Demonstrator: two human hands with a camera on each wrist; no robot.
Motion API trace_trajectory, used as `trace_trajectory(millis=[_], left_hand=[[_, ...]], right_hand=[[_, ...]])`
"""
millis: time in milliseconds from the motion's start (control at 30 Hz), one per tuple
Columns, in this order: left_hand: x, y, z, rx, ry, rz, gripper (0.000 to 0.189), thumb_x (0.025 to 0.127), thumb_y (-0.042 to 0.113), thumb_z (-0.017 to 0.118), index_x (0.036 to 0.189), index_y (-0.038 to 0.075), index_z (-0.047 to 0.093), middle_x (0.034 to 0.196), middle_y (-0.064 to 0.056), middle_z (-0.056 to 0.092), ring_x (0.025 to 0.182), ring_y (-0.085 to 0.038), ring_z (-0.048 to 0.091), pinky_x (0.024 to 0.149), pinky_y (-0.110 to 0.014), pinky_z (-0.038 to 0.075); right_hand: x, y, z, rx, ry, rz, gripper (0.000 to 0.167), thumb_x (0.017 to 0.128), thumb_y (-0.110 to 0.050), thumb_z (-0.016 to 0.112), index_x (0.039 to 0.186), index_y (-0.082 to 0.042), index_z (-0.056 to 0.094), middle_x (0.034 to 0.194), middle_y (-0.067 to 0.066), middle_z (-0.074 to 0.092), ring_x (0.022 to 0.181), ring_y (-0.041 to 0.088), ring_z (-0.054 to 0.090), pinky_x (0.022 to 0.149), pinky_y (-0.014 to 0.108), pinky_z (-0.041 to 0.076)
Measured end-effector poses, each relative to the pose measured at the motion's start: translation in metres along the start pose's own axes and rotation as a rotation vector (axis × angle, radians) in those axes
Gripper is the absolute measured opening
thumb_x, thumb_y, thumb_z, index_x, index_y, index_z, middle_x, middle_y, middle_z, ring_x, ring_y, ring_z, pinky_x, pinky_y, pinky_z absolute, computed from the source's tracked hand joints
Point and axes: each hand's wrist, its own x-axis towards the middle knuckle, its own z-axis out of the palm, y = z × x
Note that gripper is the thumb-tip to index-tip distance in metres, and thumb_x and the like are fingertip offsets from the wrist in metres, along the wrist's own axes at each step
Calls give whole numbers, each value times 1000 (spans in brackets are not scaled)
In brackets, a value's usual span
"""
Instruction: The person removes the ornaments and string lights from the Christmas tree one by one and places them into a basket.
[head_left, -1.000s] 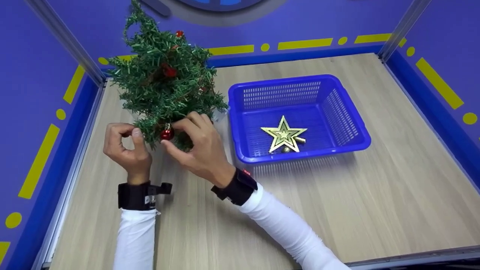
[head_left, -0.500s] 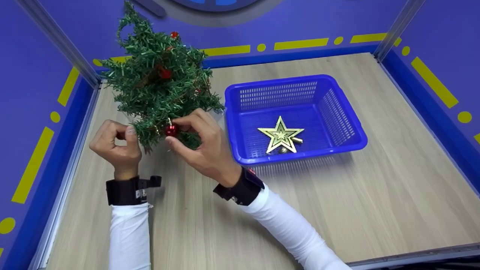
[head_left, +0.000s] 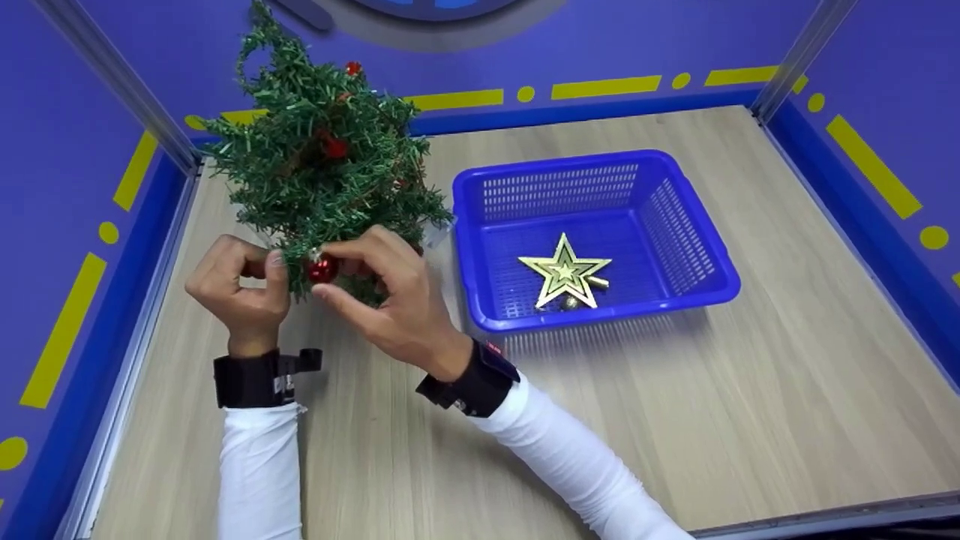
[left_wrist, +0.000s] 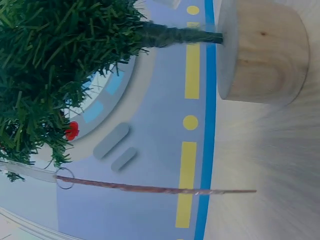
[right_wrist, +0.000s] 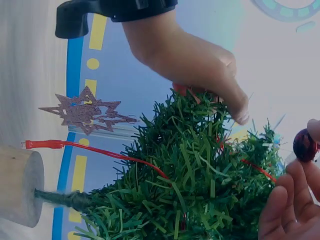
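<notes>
A small green artificial Christmas tree (head_left: pixel 322 172) with red decorations stands at the back left. At its lower front, my right hand (head_left: pixel 397 292) pinches a shiny red bauble (head_left: pixel 321 268) between thumb and fingers. The bauble's cap is right at the foliage. Beside it, my left hand (head_left: pixel 244 289) pinches a branch tip at the tree's left edge. In the right wrist view, the left hand (right_wrist: pixel 195 65) reaches in over the foliage, and the bauble (right_wrist: pixel 303 145) shows at the right edge. The tree's round wooden base (left_wrist: pixel 267 52) shows in the left wrist view.
Right of the tree stands a blue plastic basket (head_left: pixel 600 309) holding a gold star (head_left: pixel 566 271) and a small gold ball (head_left: pixel 570 302). A glittery snowflake ornament (right_wrist: pixel 86 110) and a red cord (right_wrist: pixel 105 152) hang from the tree. Purple walls (head_left: pixel 600 45) enclose the table.
The right hand has shifted the bauble slightly right, then back left and against the branch. The left hand has moved a little left, keeping its pinch at the branch tip.
</notes>
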Motion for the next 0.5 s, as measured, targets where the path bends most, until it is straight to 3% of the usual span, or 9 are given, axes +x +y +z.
trace_trajectory(millis=[267, 500], left_hand=[[-3, -2, 2, -26, 8, -11, 68, 90, 54, 62, 52, 2, 40, 50, -12, 35, 47, -20, 31, 58, -18, 25], [-4, -2, 2, 2, -16, 2, 68, 93, 55, 60, 53, 3, 41, 51, -13, 35, 48, -21, 32, 59, -18, 26]], right_hand=[[1, -7, 4, 60, -77, 1, 36, 93, -21, 76, 124, -5, 68, 99, 6, 64, 87, 12, 59, 77, 21, 51], [2, -9, 4, 17, -122, -50, 34, 94, -21, 75, 123, -5, 69, 96, 4, 66, 79, 11, 56, 70, 17, 46]])
